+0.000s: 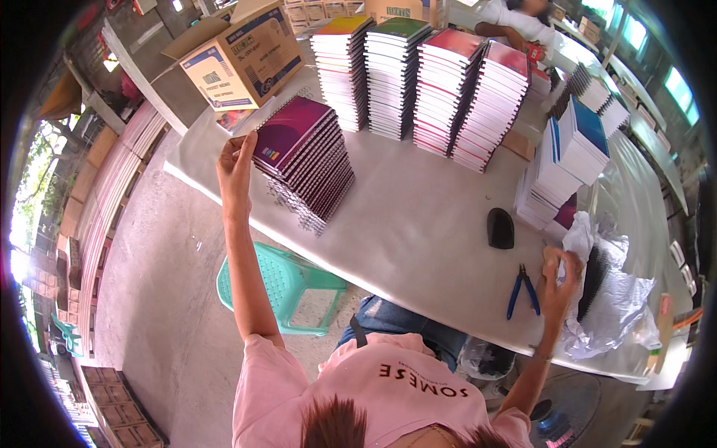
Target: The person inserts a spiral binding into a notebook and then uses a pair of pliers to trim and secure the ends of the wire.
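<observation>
My left hand (237, 160) reaches out to a stack of purple spiral notebooks (299, 142) near the table's left edge. Its fingers are closed at the left corner of the top notebook. On the right, my right hand (562, 276) is curled beside a crumpled white plastic bag (616, 295). Black spiral binding coils (592, 280) show in the bag's opening. What the right fingers hold, if anything, I cannot make out. Blue-handled cutting pliers (522, 291) lie left of that hand, and a black rounded object (500, 228) lies farther off.
Tall notebook stacks with yellow (342, 71), green (396, 75) and red covers (446, 89) stand along the far side. Blue-covered books (579, 138) are piled at the right. An open carton (243, 56) sits far left. A green plastic stool (280, 287) is below the table (403, 224).
</observation>
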The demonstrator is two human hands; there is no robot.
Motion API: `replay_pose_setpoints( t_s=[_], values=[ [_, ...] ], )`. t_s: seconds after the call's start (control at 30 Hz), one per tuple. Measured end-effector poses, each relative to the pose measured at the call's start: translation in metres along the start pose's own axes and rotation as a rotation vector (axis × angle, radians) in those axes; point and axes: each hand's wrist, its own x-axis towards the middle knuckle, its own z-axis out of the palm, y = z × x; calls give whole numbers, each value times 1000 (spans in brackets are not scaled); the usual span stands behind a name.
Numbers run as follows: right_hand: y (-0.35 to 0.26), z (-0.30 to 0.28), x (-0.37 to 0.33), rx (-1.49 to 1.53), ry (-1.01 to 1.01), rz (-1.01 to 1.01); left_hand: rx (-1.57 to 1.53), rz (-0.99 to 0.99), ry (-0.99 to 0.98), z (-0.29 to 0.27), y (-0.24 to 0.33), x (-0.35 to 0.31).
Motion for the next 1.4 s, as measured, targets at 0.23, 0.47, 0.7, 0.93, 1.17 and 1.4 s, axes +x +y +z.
replay_pose_setpoints(
  t_s=[0.23, 0.47, 0.7, 0.93, 1.17, 1.4],
  values=[
    [13, -11, 105, 236, -102, 71, 74, 79, -63, -25, -35, 5],
    [171, 53, 173, -98, -200, 48, 144, 381, 278, -13, -19, 0],
    [175, 72, 198, -196, -626, 410, 187, 560, 481, -34, 18, -46],
    [206, 80, 186, 172, -476, 382, 43, 491, 433, -7, 27, -92],
    [172, 74, 185, 205, -547, 600, 9, 443, 199, 37, 39, -130],
    [154, 59, 176, 347, -768, 623, 146, 384, -341, 88, 2, -175]
  ],
)
